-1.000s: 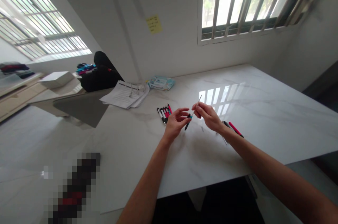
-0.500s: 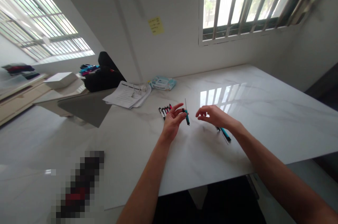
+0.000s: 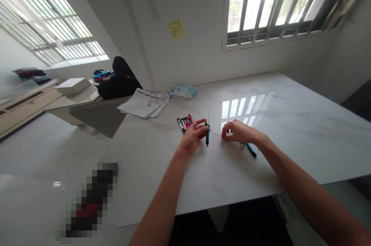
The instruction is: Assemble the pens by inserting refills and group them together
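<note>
Marble-look table (image 3: 290, 138) carries the work: the left hand (image 3: 193, 138) pinches a teal pen barrel (image 3: 207, 134) upright, its thin refill (image 3: 209, 115) poking out the top, while the right hand (image 3: 239, 132) rests curled and empty on the top, fingertips by small parts I cannot make out, a teal pen piece (image 3: 249, 149) just behind its wrist. That pen looks only half put together, and beyond the left hand a row of pens (image 3: 184, 122) lies whole. Farther back sit papers (image 3: 143, 104), a wipes pack (image 3: 182, 91) and a yellow note (image 3: 176, 29), all their writing too small to read.
</note>
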`<act>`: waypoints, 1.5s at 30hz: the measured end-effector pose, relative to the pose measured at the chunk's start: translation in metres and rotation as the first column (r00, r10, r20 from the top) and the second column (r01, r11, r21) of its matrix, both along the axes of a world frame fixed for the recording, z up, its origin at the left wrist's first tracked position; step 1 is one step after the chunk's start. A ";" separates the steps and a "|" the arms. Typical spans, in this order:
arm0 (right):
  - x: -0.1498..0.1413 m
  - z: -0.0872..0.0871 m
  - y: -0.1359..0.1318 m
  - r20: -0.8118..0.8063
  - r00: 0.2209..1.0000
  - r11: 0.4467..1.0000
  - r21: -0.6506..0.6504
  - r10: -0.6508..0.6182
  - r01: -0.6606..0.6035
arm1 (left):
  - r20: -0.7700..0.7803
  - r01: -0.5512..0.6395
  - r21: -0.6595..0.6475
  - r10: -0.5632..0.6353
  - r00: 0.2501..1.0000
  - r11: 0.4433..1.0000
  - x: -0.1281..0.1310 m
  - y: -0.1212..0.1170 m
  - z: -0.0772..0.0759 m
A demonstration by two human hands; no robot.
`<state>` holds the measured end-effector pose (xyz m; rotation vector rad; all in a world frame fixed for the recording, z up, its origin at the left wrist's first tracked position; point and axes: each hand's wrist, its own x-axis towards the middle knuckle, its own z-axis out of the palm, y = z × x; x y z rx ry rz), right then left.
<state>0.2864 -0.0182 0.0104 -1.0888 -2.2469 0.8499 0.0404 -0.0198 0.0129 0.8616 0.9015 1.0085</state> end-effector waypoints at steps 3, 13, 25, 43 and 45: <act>-0.006 0.000 0.001 -0.097 0.990 0.994 0.025 -0.101 0.104 | -0.062 0.077 -0.031 -0.079 0.995 0.997 0.001 -0.002 -0.002; -0.007 -0.004 0.015 -0.583 0.713 0.917 -0.312 -0.390 0.247 | -0.128 0.149 0.012 -0.147 0.981 0.989 0.002 -0.002 -0.004; -0.011 -0.003 0.014 -0.689 0.549 0.857 -0.503 -0.473 0.109 | -0.164 0.205 0.022 -0.199 0.966 0.979 0.004 -0.004 -0.001; -0.021 -0.010 0.008 -0.624 0.744 0.883 -0.457 -0.237 -0.103 | -0.143 0.221 0.012 -0.217 0.966 0.975 0.003 -0.004 -0.002; -0.023 -0.010 0.006 -0.620 0.763 0.892 -0.432 -0.186 -0.134 | -0.136 0.232 0.012 -0.228 0.964 0.973 0.004 -0.005 -0.002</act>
